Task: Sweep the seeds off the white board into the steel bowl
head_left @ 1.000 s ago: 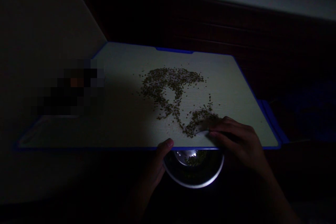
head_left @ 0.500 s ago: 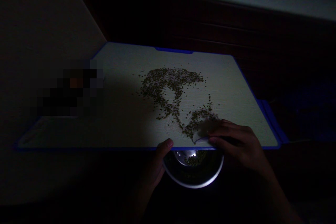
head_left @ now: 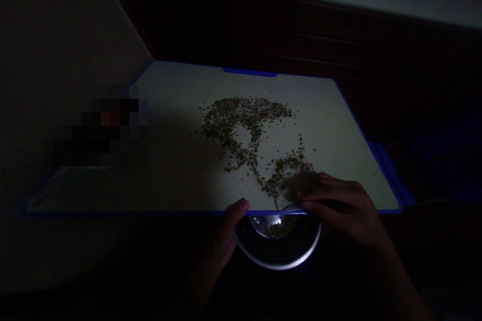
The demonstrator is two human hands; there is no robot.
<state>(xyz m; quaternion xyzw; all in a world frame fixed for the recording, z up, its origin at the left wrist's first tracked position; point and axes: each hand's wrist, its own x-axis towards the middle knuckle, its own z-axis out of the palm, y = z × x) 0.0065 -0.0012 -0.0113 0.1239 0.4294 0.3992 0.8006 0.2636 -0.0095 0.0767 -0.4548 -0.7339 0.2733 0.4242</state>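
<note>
Small greenish seeds or beans [head_left: 248, 110] lie scattered over a white board [head_left: 324, 125] with a blue rim. My right hand [head_left: 344, 205] pinches a thin, see-through pale piece [head_left: 288, 198], whose exact kind I cannot make out in the dim light. Its lower edge is at the board's near rim, beside the closest seeds. My left hand [head_left: 228, 233] grips that same rim, thumb on top and fingers hidden underneath. Below the edge, between both hands, a shiny metal bowl [head_left: 280, 265] holds more of the seeds; the board covers its far side.
At the board's left end lies a blurred-out patch [head_left: 96, 130] over something unreadable. A pale wall [head_left: 56, 35] rises on the left, and dark wooden panels [head_left: 320, 35] stand behind. Something blue [head_left: 444, 155] sits in shadow at the right.
My right hand has drawn the see-through piece slightly towards me, up to the near rim. The left hand, board and bowl look unmoved.
</note>
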